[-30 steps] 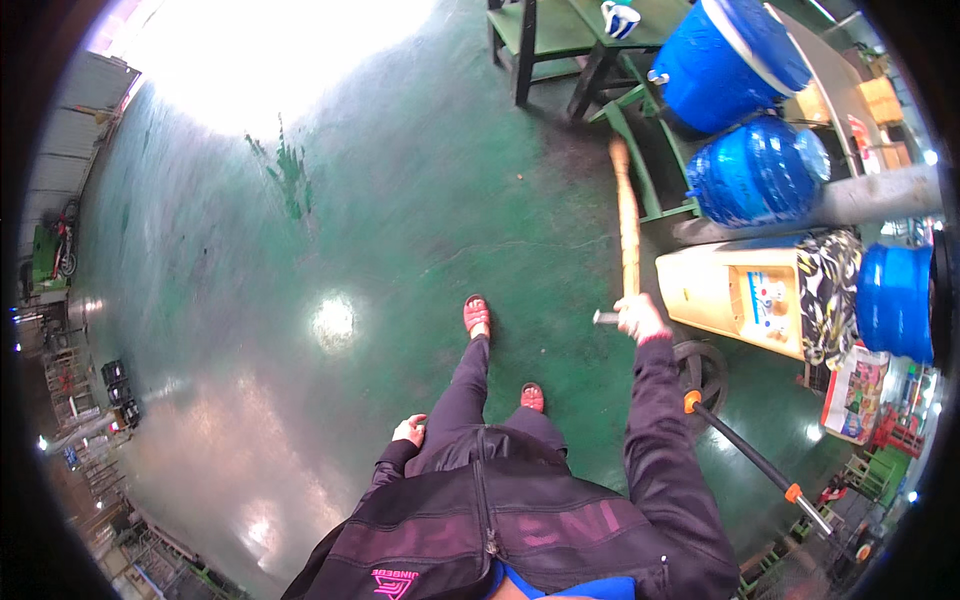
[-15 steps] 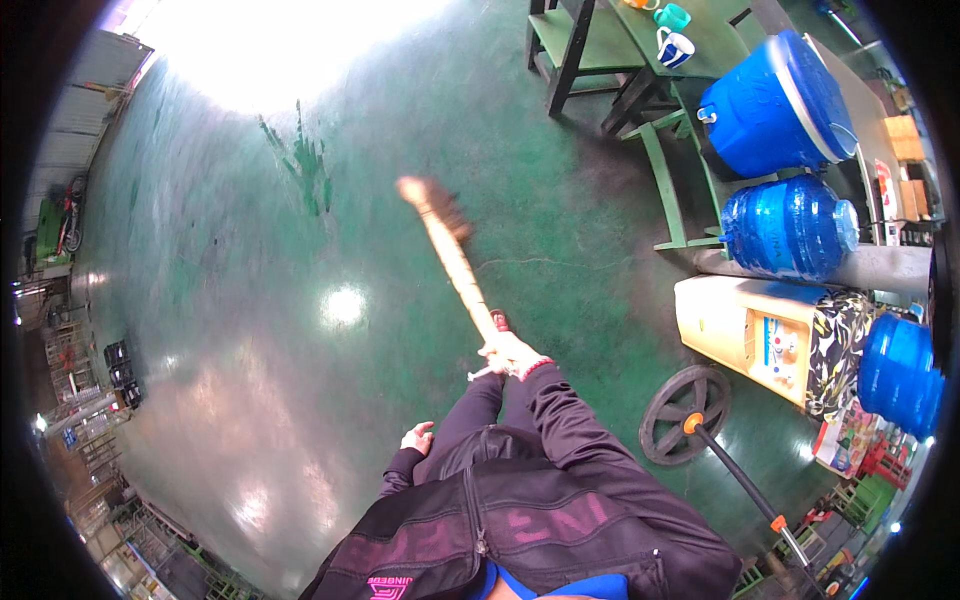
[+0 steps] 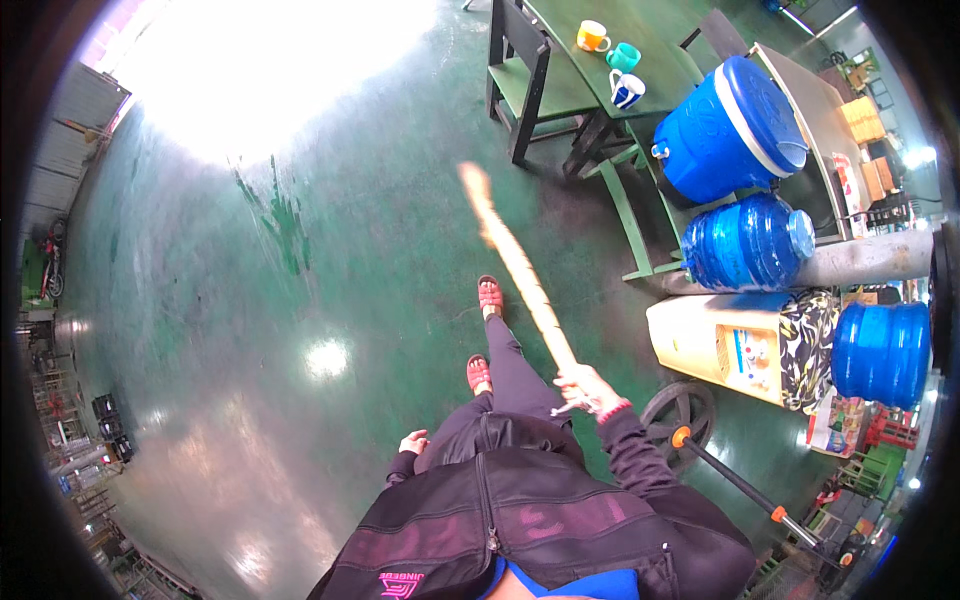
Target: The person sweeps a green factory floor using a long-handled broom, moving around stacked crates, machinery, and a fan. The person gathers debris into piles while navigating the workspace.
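My right hand [image 3: 588, 388] is closed around the near end of a broom [image 3: 522, 272] with a long, pale, banded handle. A short whitish piece, perhaps a cord, sticks out beside that grip. The broom slants forward and left over the green floor, and its far end is smeared by motion. Close to my left hip hangs my left hand [image 3: 415, 441], holding nothing, its fingers loosely apart as far as they show. My feet in reddish sandals [image 3: 489, 294] stand one ahead of the other on the floor.
Ahead right, a green table [image 3: 560, 30] bears several mugs [image 3: 627, 90], with a chair [image 3: 530, 85] beside it. Rightward stand a blue cooler [image 3: 715, 130], blue water bottles [image 3: 745, 240], a cream cabinet [image 3: 700, 335] and a black wheel [image 3: 680, 415] with a pole. Strong glare lies ahead left.
My right hand has swung the broom to the right. My sandals have come into fuller view. The table and cooler have shifted left and down in the picture.
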The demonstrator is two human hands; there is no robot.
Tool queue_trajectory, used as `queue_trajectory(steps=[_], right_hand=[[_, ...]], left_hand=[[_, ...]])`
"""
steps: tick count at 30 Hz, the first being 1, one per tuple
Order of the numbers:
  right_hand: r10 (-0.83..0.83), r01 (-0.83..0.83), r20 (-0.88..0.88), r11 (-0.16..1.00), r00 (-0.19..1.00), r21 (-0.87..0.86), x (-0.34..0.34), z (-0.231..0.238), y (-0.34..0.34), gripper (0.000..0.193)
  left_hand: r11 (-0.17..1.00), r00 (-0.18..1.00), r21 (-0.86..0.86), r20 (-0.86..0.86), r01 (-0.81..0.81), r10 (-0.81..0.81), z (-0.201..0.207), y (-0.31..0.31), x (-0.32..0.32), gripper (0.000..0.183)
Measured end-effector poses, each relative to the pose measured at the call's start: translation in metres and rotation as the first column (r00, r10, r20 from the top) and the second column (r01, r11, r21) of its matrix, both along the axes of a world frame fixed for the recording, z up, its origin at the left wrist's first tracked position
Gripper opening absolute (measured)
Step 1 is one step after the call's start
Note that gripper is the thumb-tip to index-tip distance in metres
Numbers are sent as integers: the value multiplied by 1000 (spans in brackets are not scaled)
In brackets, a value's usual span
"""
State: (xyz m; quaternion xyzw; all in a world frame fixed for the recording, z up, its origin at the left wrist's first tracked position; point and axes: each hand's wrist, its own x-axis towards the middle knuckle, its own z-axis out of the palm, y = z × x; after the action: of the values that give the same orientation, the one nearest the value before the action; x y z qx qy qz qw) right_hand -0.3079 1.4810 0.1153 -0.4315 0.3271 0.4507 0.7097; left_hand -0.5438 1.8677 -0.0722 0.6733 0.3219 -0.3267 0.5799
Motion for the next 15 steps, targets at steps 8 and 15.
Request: queue_trajectory(steps=[8, 15], right_hand=[[-502, 508, 93, 824, 860, -250, 139, -88, -52, 15], [-580, 503, 21, 688, 815, -522, 310, -224, 35, 10]], left_hand=[[1000, 991, -30, -134, -5, 1, 13, -12, 117, 34], [977, 967, -142, -221, -160, 126, 101, -39, 222, 34]])
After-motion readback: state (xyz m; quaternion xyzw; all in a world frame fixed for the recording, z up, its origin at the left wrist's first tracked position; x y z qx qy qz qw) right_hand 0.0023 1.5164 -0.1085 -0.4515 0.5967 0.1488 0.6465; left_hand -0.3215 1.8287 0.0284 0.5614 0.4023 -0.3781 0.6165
